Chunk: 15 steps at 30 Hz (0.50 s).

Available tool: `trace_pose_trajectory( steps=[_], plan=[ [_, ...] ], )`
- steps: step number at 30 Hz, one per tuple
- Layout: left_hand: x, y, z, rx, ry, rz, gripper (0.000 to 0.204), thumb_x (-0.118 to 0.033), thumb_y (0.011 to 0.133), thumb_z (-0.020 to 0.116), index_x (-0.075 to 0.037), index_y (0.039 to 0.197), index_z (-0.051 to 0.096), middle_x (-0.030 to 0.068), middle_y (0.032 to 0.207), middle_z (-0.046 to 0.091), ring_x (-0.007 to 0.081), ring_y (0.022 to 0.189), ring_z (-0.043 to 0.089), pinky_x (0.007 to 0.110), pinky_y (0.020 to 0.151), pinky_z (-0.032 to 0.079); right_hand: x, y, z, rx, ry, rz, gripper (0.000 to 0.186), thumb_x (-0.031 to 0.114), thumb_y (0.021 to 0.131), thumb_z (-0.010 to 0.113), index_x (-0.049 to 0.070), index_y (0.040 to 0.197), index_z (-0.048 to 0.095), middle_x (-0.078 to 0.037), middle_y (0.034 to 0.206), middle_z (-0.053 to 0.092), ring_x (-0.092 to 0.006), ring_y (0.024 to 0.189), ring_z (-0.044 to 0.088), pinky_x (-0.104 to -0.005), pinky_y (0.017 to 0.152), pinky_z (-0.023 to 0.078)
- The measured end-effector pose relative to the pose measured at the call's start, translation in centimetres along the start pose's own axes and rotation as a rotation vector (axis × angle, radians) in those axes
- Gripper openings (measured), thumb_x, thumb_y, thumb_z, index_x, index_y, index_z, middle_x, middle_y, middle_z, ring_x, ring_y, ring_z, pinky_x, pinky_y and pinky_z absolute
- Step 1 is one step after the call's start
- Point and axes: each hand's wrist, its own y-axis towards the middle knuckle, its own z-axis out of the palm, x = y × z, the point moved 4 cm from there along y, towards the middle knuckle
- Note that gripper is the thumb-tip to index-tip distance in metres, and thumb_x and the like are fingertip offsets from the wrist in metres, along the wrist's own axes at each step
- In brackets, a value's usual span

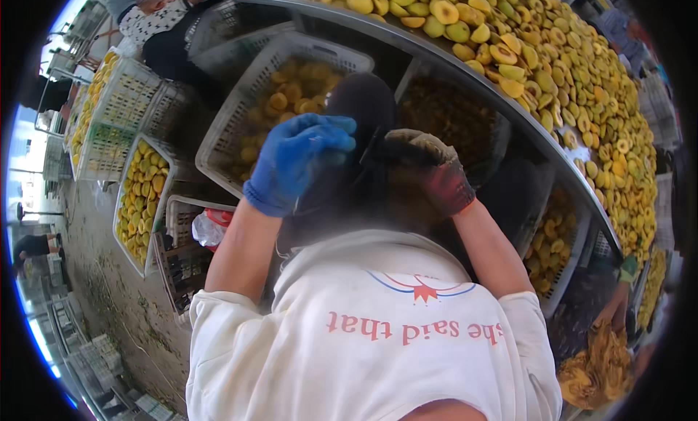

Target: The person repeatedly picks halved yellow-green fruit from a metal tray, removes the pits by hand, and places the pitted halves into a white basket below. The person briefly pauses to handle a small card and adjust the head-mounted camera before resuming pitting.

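My left hand, in a blue knit glove, is raised over my lap with its fingers bent and pressed together. Whatever it may pinch is too blurred to make out. Facing it, my right hand wears a brown and red glove and has its fingers curled round something dark that I cannot make out. A gap separates the two hands, and my dark-clothed knee shows between them. Just beyond my left hand, a white plastic crate holds yellow fruit halves, apparently peaches.
A metal-edged table curves across the far right, heaped with halved yellow fruit. Under it stand a crate of brownish pieces and another of fruit. Fruit-filled crates stand at left. A co-worker sits at far left.
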Motion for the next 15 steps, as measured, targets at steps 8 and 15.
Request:
trace_pose_trajectory(
  steps=[8, 15],
  plan=[
    [2.8, 1.5, 0.2, 0.014, 0.841, 0.131, 0.031, -0.005, 0.096, 0.062, -0.002, 0.127, 0.066, 0.0085, 0.106, 0.071, 0.0138, 0.092, 0.066, 0.027, 0.082, 0.053, 0.5, 0.4, 0.8, -0.029, -0.164, -0.178, 0.038, -0.008, 0.081, 0.07, 0.004, 0.117, 0.065, -0.013, 0.127, 0.068, -0.0239, 0.119, 0.064, -0.0374, 0.102, 0.051],
    [3.9, 2.2, 0.4, 0.059, 1.029, 0.315, 0.038, 0.001, 0.086, 0.065, -0.002, 0.124, 0.068, 0.0206, 0.112, 0.071, 0.0319, 0.103, 0.07, 0.036, 0.089, 0.054, 1.0, 1.1, 1.9, -0.071, -0.573, -0.337, 0.033, -0.001, 0.079, 0.078, 0.006, 0.11, 0.069, -0.013, 0.118, 0.069, -0.0273, 0.112, 0.066, -0.0385, 0.098, 0.053]
  ],
)
